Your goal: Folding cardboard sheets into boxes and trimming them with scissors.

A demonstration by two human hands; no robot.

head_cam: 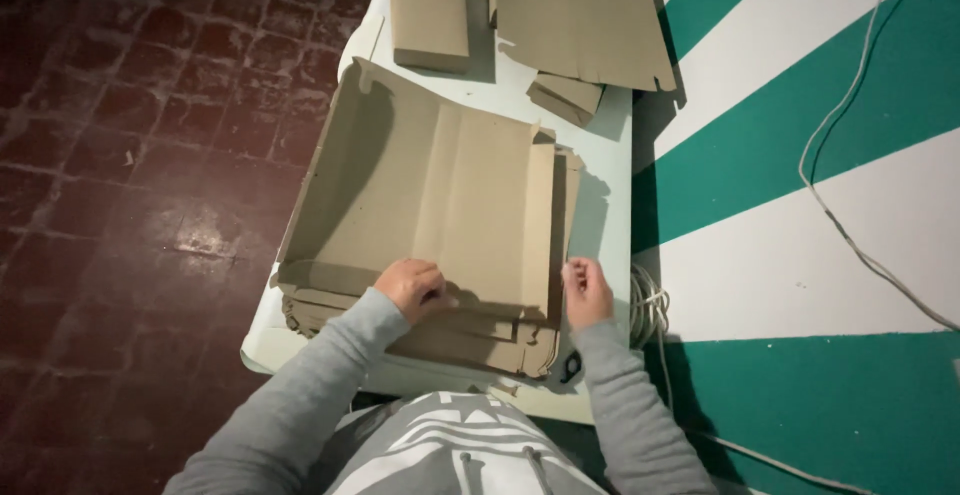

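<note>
- Left hand [412,288] is sitting low centre of the frame, fingers curled down onto the near edge of the big cardboard sheet [430,195]; grip is clenching on that edge.
- Right hand [586,290] is sitting lower right of centre, just off the sheet's right edge; fingertips are pinching together, and I cannot tell whether the grip is holding cardboard or nothing.
- Cardboard sheet is a flat, creased box blank taking up the middle of the frame, left flap [335,165] tilting upward, right part folding flat.
- The sheet is lying on top of a stack of similar blanks [470,345], whose edges are showing under its near side and along its right side.
- Everything is resting on a narrow white counter [608,205] running from bottom centre to top centre.
- Top of the frame: a folded cardboard piece [430,10] at upper centre-left, a wider flat cardboard panel [580,15] beside it to the right, and a small cardboard scrap [566,97] just below that panel.
- Both arms are wearing grey sleeves [300,395], entering from the bottom edge.
- Left of the counter: dark red tiled floor [130,155].
- Right of the counter: a green-and-white striped surface [800,155], with a white cable [850,240] trailing across it and coiling near the counter's right edge.
</note>
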